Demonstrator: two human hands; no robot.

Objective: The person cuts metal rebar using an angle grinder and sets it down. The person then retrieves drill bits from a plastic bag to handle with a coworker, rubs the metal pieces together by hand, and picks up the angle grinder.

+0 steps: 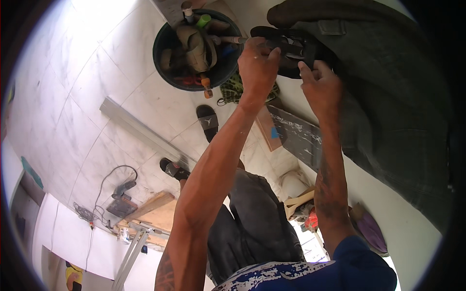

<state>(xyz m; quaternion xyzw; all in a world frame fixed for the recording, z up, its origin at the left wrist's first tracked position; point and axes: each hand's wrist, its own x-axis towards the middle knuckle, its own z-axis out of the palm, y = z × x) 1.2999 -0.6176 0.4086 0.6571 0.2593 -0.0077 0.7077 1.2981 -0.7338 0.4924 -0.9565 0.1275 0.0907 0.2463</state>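
Note:
My left hand (259, 65) is closed on the near side of a black strapped item (286, 42), which looks like a pouch or bag; its exact kind I cannot make out. My right hand (323, 89) pinches a black strap (309, 54) at the item's right end. Left of the item, a pale handle (230, 40) reaches from a dark green tub (156, 53) toward my left hand; whether my fingers touch it is hidden. In the tub lie a beige webbing piece (196, 48), an orange-handled tool (207, 87) and other tools. Dark grey cloth (388, 97) lies to the right.
A long metal bar (136, 123) lies on the marble-look tiles, left of my sandalled feet (208, 121). Farther left are a corded power tool (122, 201) and wooden boards (155, 206). A dark grey plank (296, 133) and patterned cloth (233, 89) lie below my hands.

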